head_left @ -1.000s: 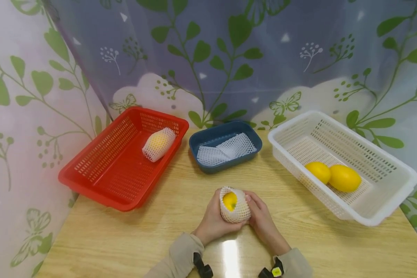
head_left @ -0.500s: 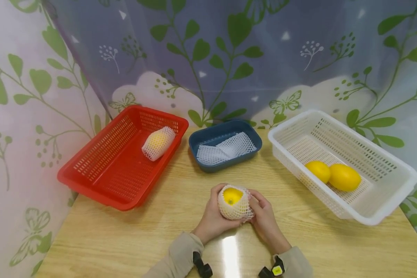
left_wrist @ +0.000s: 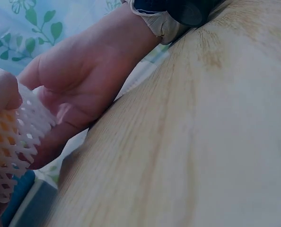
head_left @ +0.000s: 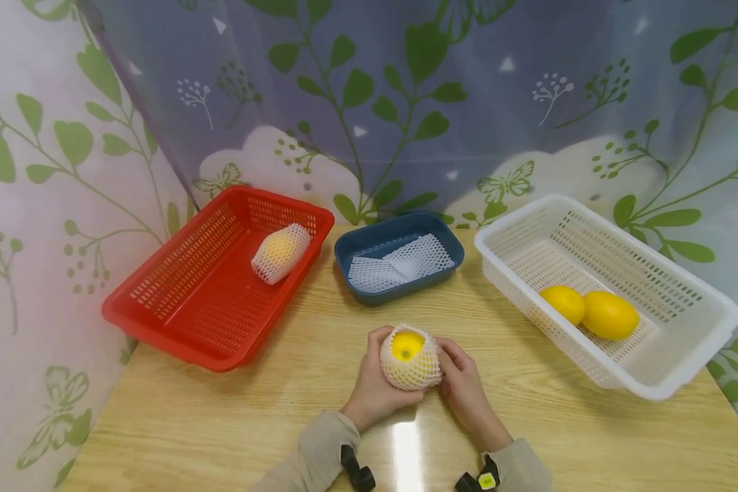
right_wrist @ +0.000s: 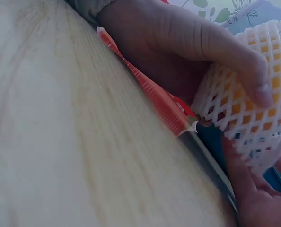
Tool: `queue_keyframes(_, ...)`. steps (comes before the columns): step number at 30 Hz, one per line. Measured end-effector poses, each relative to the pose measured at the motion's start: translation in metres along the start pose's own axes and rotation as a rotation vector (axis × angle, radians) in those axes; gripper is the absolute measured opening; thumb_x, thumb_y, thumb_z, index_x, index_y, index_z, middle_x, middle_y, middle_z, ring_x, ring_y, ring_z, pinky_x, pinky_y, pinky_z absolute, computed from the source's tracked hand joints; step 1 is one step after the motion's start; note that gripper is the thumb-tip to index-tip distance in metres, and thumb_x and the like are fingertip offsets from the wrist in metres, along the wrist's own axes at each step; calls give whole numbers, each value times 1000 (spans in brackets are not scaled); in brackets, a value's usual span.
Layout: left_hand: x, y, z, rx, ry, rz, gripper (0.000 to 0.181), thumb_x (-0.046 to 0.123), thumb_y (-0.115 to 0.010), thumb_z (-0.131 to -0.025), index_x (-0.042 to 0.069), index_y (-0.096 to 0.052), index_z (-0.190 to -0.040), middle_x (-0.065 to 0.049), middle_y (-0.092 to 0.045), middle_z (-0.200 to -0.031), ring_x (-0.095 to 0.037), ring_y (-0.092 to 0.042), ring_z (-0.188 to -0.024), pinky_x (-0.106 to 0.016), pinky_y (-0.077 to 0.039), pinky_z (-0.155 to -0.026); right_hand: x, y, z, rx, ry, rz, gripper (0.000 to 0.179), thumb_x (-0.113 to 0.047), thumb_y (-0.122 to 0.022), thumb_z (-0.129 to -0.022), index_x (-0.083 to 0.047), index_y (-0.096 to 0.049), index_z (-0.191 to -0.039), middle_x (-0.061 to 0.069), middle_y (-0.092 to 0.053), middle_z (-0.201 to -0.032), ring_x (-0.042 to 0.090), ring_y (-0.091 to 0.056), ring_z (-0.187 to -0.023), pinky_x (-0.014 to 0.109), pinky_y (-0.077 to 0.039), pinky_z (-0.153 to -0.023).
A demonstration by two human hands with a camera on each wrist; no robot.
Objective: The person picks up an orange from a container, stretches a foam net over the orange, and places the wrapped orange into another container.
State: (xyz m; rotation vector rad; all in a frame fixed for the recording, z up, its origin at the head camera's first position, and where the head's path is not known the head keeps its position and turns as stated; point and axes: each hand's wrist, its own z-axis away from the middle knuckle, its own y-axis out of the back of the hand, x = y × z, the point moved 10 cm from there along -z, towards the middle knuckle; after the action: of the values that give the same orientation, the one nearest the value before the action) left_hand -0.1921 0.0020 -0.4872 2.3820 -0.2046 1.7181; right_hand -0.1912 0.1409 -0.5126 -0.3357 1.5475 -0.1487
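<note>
Matt foam net [head_left: 419, 376], glossy tabletop [head_left: 221, 424]

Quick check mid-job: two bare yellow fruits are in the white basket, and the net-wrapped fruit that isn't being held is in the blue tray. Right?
Not quite: the net-wrapped fruit that isn't being held is in the red basket, not the blue tray; the head view shows it. Two bare yellow fruits are in the white basket.
</note>
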Motion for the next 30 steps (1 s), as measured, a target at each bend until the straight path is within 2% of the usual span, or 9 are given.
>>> queue_keyframes(5, -1, -3, 0, -19, 14, 32, 104, -9, -88, -54, 23, -37, -139, 1, -54, -133, -21, -54, -119, -37, -42, -104, -17, 1, 3, -23, 183, 203, 32, -14, -44, -106, 3, -57, -130, 3, -62, -129, 15, -57, -120, 25, -47, -98)
queue_keyframes(7, -2, -3, 0, -30, 18, 43, 105, -10, -88, -54, 24, -37, -139, 1, -54, -133, -21, -53, -120, -37, -41, -105, -22, -3, 5, -62, 231, 217, 34, -10, -42, -106, 7, -55, -133, 4, -61, -132, 16, -53, -126, 25, -43, -103)
queue_keyframes(9, -2, -4, 0, -36, 16, 53, 106, -11, -88, -54, 23, -36, -139, 0, -54, -133, -22, -53, -120, -37, -41, -106, -24, -6, 6, -96, 254, 201, 34, -7, -41, -105, 7, -53, -134, 4, -60, -133, 16, -53, -126, 26, -43, -103)
queue_keyframes(13, -3, -3, -1, -36, 25, 70, 106, -13, -87, -54, 23, -35, -139, -1, -54, -134, -22, -52, -121, -37, -40, -106, -26, -10, 7, -135, 269, 153, 34, -2, -42, -103, 4, -54, -134, 2, -61, -132, 15, -55, -122, 26, -45, -100)
queue_keyframes(20, -4, -1, 1, -29, 59, 36, 106, -10, -88, -54, 24, -36, -140, 0, -54, -134, -21, -52, -121, -38, -40, -106, -25, -11, 7, -136, 251, 140, 34, -3, -40, -104, 1, -55, -134, 0, -60, -133, 13, -55, -121, 25, -46, -99)
queue_keyframes(24, -6, -3, -1, -39, 74, 24, 104, -5, -89, -54, 24, -38, -139, 2, -54, -133, -20, -53, -120, -38, -40, -106, -25, -8, 7, -95, 232, 171, 34, -5, -40, -105, 4, -54, -134, 0, -60, -133, 13, -54, -122, 24, -46, -99)
queue_keyframes(30, -11, -7, -4, -60, 104, 37, 97, 9, -95, -59, 27, -39, -137, 4, -55, -131, -18, -54, -118, -35, -41, -105, -28, -5, 6, -37, 237, 176, 30, -4, -42, -104, 8, -56, -127, 1, -64, -124, 13, -59, -112, 24, -50, -91)
